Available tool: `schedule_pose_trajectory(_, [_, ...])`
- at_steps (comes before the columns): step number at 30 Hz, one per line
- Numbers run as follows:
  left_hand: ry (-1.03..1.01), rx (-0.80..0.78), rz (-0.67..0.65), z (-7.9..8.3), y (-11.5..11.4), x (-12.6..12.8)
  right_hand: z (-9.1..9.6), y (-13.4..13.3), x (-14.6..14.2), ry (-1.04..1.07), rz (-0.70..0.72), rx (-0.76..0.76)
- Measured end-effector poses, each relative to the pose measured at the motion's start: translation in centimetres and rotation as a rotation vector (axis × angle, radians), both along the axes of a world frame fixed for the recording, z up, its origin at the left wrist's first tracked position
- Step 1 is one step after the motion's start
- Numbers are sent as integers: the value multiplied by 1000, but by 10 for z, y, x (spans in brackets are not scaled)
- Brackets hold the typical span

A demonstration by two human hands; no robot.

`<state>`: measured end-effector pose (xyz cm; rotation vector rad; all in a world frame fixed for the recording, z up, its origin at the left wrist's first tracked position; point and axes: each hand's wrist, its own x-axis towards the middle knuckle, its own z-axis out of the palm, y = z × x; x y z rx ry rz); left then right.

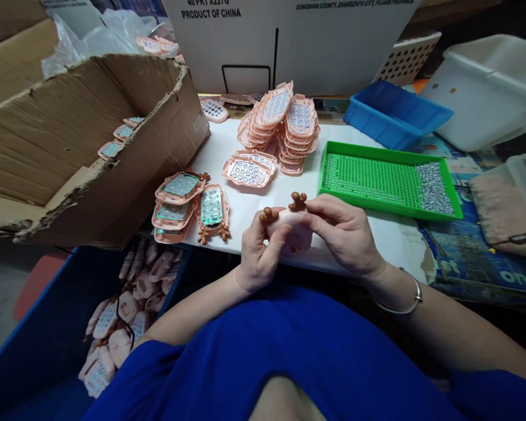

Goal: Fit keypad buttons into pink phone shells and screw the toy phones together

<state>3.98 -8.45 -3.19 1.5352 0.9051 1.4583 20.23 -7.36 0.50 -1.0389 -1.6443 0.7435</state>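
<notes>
My left hand (258, 251) and my right hand (344, 234) together hold one pink toy-phone shell with brown antlers (296, 225) just above the white table's near edge. Both hands pinch it, and most of its body is hidden behind my fingers. To the left on the table lies a small pile of the same shells with circuit boards facing up (188, 204). Behind it sit tall stacks of pink keypad shells (280, 126). A green tray (368, 178) with a heap of small screws (433, 187) lies to the right of my hands.
A torn cardboard box (87, 140) with more parts stands at the left. Below it a blue bin (48, 339) holds several pink shells. A blue tray (394, 114), white plastic tubs (491, 88) and a printed carton (289, 41) stand at the back.
</notes>
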Motion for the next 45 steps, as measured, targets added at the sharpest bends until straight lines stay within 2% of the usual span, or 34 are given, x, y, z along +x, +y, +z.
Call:
schedule_pose_trajectory(5, [51, 104, -25, -4, 0, 0, 2, 1, 1, -86, -25, 159])
schedule_pose_trajectory(9, [29, 171, 30, -11, -1, 2, 4, 4, -2, -136, -4, 259])
schedule_pose_trajectory(12, [-71, 128, 32, -17, 1, 0, 6, 7, -4, -207, 21, 280])
schedule_pose_trajectory(16, [-265, 0, -55, -23, 7, -5, 4, 6, -5, -322, -6, 375])
schedule_pose_trajectory(19, [-351, -7, -135, -24, 8, -4, 2, 3, -7, -390, -63, 473])
schedule_pose_trajectory(23, [-396, -18, -121, -24, 6, 1, 1, 3, -8, -434, -91, 572])
schedule_pose_trajectory(26, [-411, -135, -113, -20, 10, 2, 0, 7, -5, -429, -55, 470])
schedule_pose_trajectory(31, [-422, -411, -68, -2, 22, 3, -3, 8, 3, -272, -27, 85])
schedule_pose_trajectory(33, [-375, -445, -98, 5, 24, 6, -5, 8, 6, -113, -53, -79])
schedule_pose_trajectory(35, [-276, -392, -124, 9, 23, 10, -7, 8, 8, 54, -81, -192])
schedule_pose_trajectory(37, [-135, -324, -138, 11, 21, 14, -10, 7, 10, 143, -119, -232])
schedule_pose_trajectory(40, [11, -353, -157, 13, 19, 16, -15, 5, 11, 154, -200, -190])
schedule_pose_trajectory(45, [20, -378, -166, 17, 23, 13, -24, 2, 8, 89, -271, -85])
